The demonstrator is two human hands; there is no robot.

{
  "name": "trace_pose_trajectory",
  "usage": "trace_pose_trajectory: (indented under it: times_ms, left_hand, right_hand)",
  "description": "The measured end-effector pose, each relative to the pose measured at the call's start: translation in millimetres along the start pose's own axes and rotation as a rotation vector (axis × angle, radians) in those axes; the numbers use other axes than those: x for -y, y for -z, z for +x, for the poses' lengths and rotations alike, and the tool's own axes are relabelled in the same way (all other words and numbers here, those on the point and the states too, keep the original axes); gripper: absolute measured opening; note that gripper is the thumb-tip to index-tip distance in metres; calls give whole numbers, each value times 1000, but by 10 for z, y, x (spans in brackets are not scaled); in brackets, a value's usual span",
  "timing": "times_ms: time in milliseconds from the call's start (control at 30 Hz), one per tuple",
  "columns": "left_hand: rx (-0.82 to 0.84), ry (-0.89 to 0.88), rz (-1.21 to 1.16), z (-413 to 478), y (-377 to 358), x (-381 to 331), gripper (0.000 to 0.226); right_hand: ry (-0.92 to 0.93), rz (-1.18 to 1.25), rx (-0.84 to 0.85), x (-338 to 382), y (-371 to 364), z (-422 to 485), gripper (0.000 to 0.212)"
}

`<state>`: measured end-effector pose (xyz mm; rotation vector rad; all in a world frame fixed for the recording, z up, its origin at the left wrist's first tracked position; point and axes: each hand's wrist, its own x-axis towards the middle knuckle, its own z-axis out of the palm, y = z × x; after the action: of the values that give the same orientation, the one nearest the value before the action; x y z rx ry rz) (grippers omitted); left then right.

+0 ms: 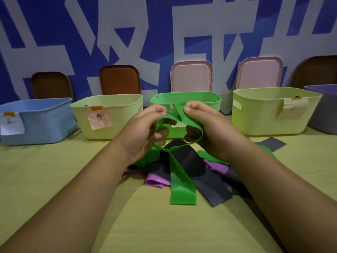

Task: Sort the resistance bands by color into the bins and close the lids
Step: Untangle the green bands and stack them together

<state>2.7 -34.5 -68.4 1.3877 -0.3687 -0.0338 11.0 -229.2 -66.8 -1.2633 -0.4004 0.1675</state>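
Two bare forearms are seen reaching in from the bottom corners over a yellow-green table (54, 170). Between them a green band (182, 187) is laid with its long axis running near to far: its flat free end rests on the table and points towards the viewer, and the strip rises away from there into a twisted loop between the hands.

Under and around it a loose pile is spread on the table, made up of dark grey bands (209, 187), purple bands (156, 181) and more green pieces (206, 156).

Above the pile the upper part of the green band is pinched by the left hand (144, 128) and by the right hand (206, 128), each with thumb and curled fingers closed on the strip. The hands are held close together, just in front of the green bin (191, 97).

Five open bins are lined up across the table, left to right: a blue bin (45, 121), a left yellow bin (118, 128), the green bin, a right yellow bin (264, 121) and a lilac bin (324, 114). Paper labels (98, 117) are stuck on several fronts.

Behind the bins, brown lids (119, 79) and pink lids (191, 75) are stood upright against a blue wall (164, 24) with large white shapes.
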Motion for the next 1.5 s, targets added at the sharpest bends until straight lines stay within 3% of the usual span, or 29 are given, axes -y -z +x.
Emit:
trace_pose_trajectory:
  times_ms: [233,333,500,600,700,767,933,1133,1500]
  left_hand:
    - [-34,105,-303,-10,290,-85,9]
    - [-44,46,-320,-18,342,-83,8]
    - [-37,-7,-261,-40,330,-44,12]
    - [-35,-19,-193,-23,325,-49,16]
    - [-142,-48,96,-31,242,-51,12]
    - [-162,-54,140,-9,217,-18,16]
    - [-264,-307,524,-30,92,31,16]
    - [-238,-468,572,-97,-1,11,9]
    - [-328,-444,476,-122,-79,36,7]
  right_hand:
    - [-87,162,-170,57,165,-28,7]
    - [-93,59,-155,50,221,-28,20]
    - [-177,-125,-55,37,182,-73,36]
    - [-152,-142,27,33,140,-102,28]
    - [-83,-8,48,63,93,-131,34]
    - [-52,32,61,56,97,-110,34]
    - [43,-7,13,-28,118,-23,34]
    - [110,-89,2,-93,115,-3,33]
    - [234,-165,-39,-163,11,-68,29]
